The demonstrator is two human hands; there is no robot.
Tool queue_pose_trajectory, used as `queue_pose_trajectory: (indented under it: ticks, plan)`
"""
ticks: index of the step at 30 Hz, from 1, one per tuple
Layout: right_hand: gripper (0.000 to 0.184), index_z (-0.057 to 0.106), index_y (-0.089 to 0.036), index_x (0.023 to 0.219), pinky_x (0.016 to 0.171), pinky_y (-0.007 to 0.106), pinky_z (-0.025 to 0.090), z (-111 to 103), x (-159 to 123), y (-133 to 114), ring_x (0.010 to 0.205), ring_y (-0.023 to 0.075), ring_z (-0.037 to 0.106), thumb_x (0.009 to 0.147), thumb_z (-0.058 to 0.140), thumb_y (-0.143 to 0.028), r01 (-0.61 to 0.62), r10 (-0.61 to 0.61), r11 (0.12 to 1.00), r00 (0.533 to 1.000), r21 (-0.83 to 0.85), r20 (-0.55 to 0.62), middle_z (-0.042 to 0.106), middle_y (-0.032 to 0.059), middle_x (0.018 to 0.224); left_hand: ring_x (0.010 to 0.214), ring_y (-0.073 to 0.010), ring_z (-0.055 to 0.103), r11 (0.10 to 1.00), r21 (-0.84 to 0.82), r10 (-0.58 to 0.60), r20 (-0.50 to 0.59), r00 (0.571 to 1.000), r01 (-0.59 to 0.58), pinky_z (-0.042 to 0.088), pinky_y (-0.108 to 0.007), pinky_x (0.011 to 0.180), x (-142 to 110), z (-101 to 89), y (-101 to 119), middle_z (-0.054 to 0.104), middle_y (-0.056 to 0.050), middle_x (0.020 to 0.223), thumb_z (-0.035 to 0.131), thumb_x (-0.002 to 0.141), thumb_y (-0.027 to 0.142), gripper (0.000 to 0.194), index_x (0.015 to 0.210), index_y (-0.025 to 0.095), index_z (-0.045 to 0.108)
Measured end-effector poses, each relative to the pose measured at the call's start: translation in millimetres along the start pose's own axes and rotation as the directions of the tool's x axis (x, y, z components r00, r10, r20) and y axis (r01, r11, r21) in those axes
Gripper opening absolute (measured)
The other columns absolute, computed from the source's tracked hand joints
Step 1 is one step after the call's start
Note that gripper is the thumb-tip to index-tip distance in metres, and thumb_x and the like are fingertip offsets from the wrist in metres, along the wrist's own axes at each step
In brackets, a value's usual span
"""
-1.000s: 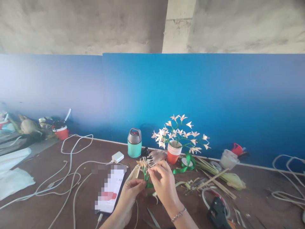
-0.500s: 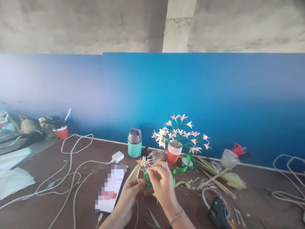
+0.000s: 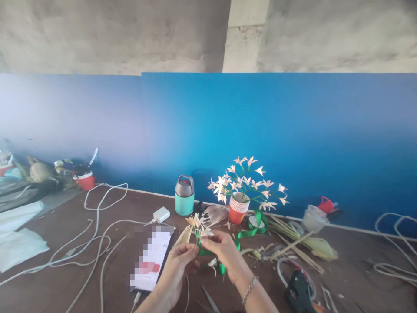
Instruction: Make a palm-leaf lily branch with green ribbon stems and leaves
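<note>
Between my two hands stands a small sprig of cream artificial flowers (image 3: 197,221) on green stems. My left hand (image 3: 182,260) pinches the lower stems between thumb and fingers. My right hand (image 3: 222,248) is closed at the sprig's right side, its thumb and index finger pinching a stem just under a blossom. A green ribbon (image 3: 240,237) trails from near my hands to its roll (image 3: 256,221). Just behind, stacked paper cups (image 3: 239,211) hold a larger bunch of similar flowers (image 3: 246,181).
A phone (image 3: 151,261) with a charging cable lies left of my hands, near a white adapter (image 3: 161,214). Behind is a turquoise flask (image 3: 184,198). Scissors (image 3: 210,299) lie in front; a black glue gun (image 3: 298,291) and dried stalks (image 3: 293,237) lie right.
My right hand has turned and dropped slightly beside the sprig, and the blossom near its fingertips shows more clearly. My left hand keeps its place on the stems.
</note>
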State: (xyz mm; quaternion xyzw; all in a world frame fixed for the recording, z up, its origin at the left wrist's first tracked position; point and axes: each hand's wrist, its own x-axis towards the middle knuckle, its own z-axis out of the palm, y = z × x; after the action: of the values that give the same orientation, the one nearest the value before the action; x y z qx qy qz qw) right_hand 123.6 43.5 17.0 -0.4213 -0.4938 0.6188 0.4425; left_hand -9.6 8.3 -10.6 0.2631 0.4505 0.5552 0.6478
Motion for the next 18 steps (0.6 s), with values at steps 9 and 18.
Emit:
queue_pose_trajectory:
  ticks: [9,18]
  plan:
    - [0.020,0.055,-0.016,0.058,0.050,0.022,0.034,9.8,-3.7,1.5,0.052,0.0100,0.039,0.067,0.063,-0.031,0.240,-0.252,0.952,0.967,-0.190,-0.039,0.048,-0.0036,0.054,0.046,-0.0072,0.051,0.998,-0.063,-0.025,0.009,1.000,0.026,0.033,-0.016,0.045,-7.6,4.0,5.1,0.056,0.003,0.047,0.078,0.054,0.031,0.024,0.060,0.014,0.063]
    - [0.021,0.056,-0.016,0.062,0.046,0.021,0.037,19.1,-1.4,21.9,0.051,0.0112,0.045,0.069,0.063,-0.035,0.238,-0.243,0.970,0.963,-0.054,-0.116,0.053,-0.0023,0.055,0.049,-0.0083,0.051,0.999,-0.009,0.039,0.042,0.998,-0.039,0.033,-0.017,0.046,-4.6,3.2,3.9,0.058,0.001,0.051,0.075,0.060,0.033,0.023,0.061,0.013,0.062]
